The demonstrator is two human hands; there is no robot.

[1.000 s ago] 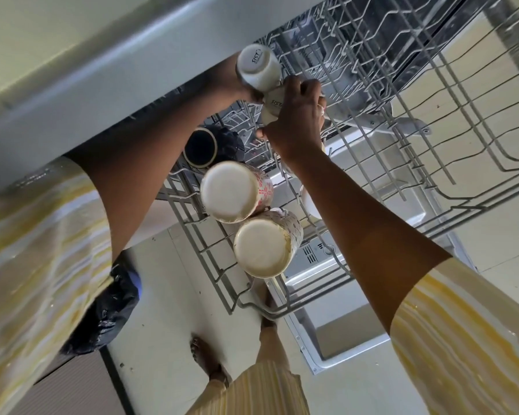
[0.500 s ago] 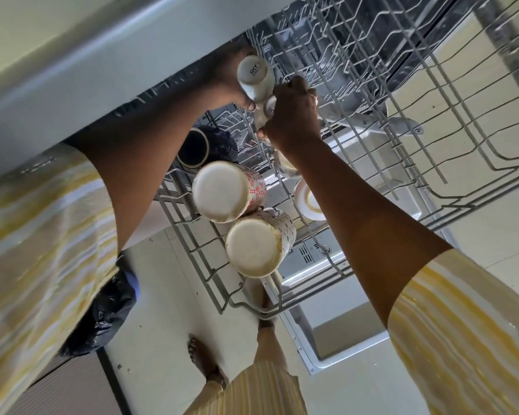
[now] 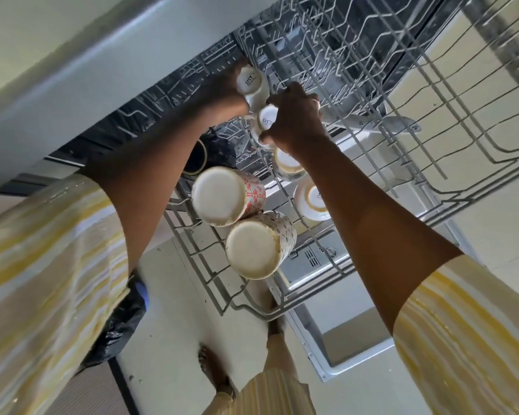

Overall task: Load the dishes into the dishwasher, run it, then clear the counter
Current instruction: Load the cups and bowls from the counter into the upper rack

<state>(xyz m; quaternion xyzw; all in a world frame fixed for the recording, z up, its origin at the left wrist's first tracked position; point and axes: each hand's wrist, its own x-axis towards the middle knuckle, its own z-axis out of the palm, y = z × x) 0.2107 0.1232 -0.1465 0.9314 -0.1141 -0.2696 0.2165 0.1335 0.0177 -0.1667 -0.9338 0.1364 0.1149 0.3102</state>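
While both arms are reaching over the pulled-out rack (image 3: 477, 139), each hand is holding one small white cup, base up. The left hand (image 3: 222, 91) is curling round the far cup (image 3: 250, 85) at the rack's back left, just under the counter edge (image 3: 102, 55); its fingertips are hiding behind the cup. The right hand (image 3: 294, 118) is pinching the near cup (image 3: 265, 121), with the thumb pressing its near side and bent fingers wrapping over the far side. The two cups are sitting just beside each other. Whether either is resting on the wires, I cannot tell.

Nearer in the same row, a red mug (image 3: 222, 196) and a spotted mug (image 3: 255, 250) are standing upside down and touching. A dark mug (image 3: 197, 157) is showing behind them, partly covered by the left forearm. Two more small cups (image 3: 288, 166) are sitting under the right forearm. The dishwasher door (image 3: 312, 259) is lying open beneath the rack. A black bag (image 3: 123, 324) is lying on the floor at left.
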